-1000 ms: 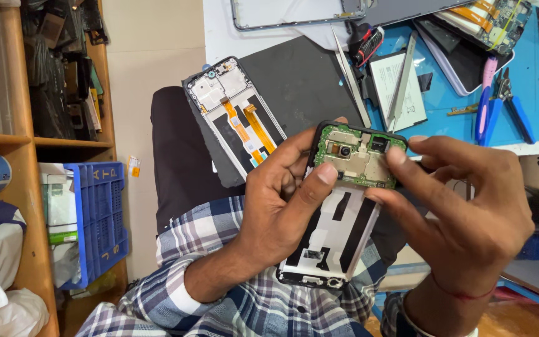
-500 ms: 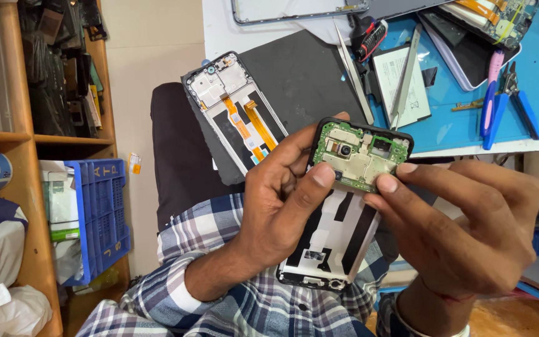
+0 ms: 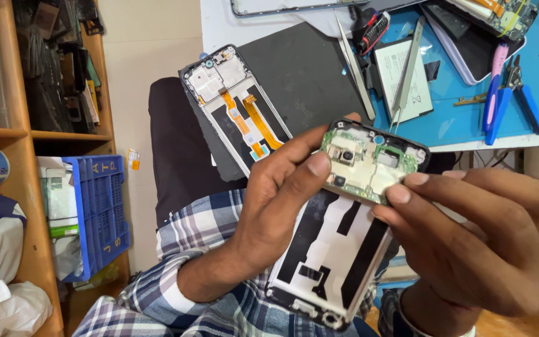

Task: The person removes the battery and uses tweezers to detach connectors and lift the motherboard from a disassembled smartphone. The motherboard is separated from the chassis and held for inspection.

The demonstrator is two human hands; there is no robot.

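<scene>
Since the earlier frame the right hand (image 3: pixel 488 243) has slid a little lower and rightward, its fingertips now pressing the lower right edge of the green circuit board (image 3: pixel 369 162) instead of covering it. That board sits at the top of the opened black-and-white phone frame (image 3: pixel 338 249), held in the middle of the frame, slanting down toward the lower centre. The left hand (image 3: pixel 276 206) grips the frame from the left, thumb pinching the board's left edge and fingers curled behind; whether they are spread there is hidden. The right fingers lie pressed together. A second opened phone frame with orange flex cables (image 3: pixel 235 106) rests on the dark grey mat (image 3: pixel 307 75) at upper centre, metal tweezers (image 3: pixel 407 75) just right.
</scene>
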